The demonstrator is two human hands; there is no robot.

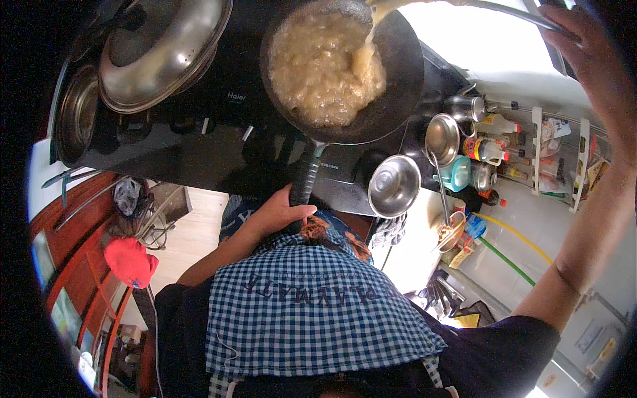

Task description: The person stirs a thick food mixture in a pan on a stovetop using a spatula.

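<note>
My left hand (281,211) grips the black ribbed handle (304,176) of a dark wok (405,74) on the black glass stovetop (219,164). Bubbling light-brown liquid (323,69) fills the wok's left side. At the upper right, my raised right hand (580,42) holds the long metal handle (512,12) of a utensil whose head is cut off or blurred at the top edge. A pale brown stream (371,42) falls from there into the wok.
A large lidded metal pan (164,54) stands at upper left, beside a metal bowl (79,114). Right of the wok are a steel bowl (394,186), a ladle (442,142), a teal-lidded container (457,173) and sauce bottles (485,149). A red cloth item (131,261) hangs at left.
</note>
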